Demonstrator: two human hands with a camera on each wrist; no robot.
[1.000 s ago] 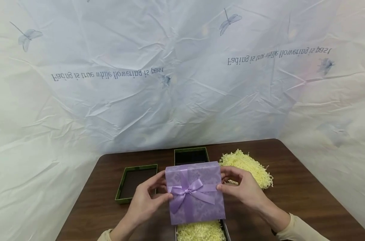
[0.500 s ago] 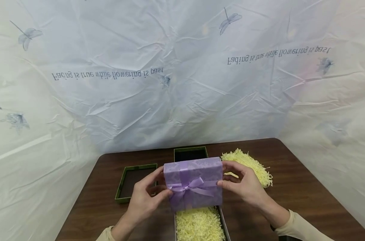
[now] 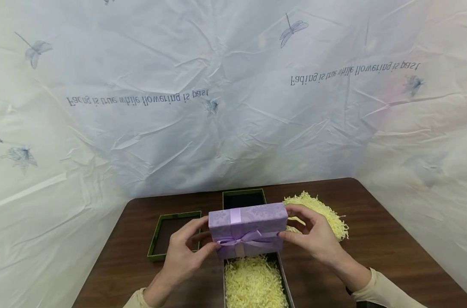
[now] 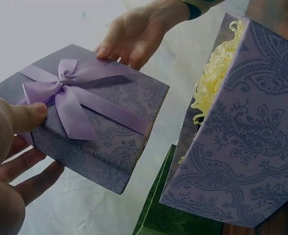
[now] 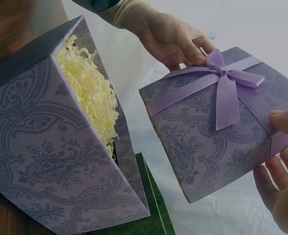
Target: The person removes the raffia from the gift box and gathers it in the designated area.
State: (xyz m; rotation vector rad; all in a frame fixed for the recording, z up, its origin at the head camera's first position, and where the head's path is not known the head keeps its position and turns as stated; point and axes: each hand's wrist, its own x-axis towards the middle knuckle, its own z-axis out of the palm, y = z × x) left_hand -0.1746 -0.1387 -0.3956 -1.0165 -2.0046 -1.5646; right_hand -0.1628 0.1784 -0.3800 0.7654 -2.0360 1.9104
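A purple patterned gift box lid [image 3: 256, 215] with a ribbon bow is held up between my two hands, tilted so that one side wall shows in the head view. My left hand [image 3: 185, 244] pinches its left side, thumb by the bow's loop and other fingers behind. On the lid's right side my right hand [image 3: 318, 239] grips the edge the same way. Below and nearer stands the matching purple box [image 4: 246, 132], filled with yellow shredded paper [image 3: 255, 282]. In the right wrist view, the lid's face [image 5: 197, 142] is apart from the box's open top.
A shallow green tray-like box part [image 3: 156, 257] lies at the left of the brown table [image 3: 387, 256]. Behind the lid stands a green-rimmed box [image 3: 242, 190] with a dark inside. A loose heap of yellow shredded paper [image 3: 322, 214] lies at the right. A printed white cloth [image 3: 233, 141] hangs behind.
The lid has tilted: its side wall has come into view and the bow's face has turned away downward. More of the filled box shows below it. Both hands keep their hold.
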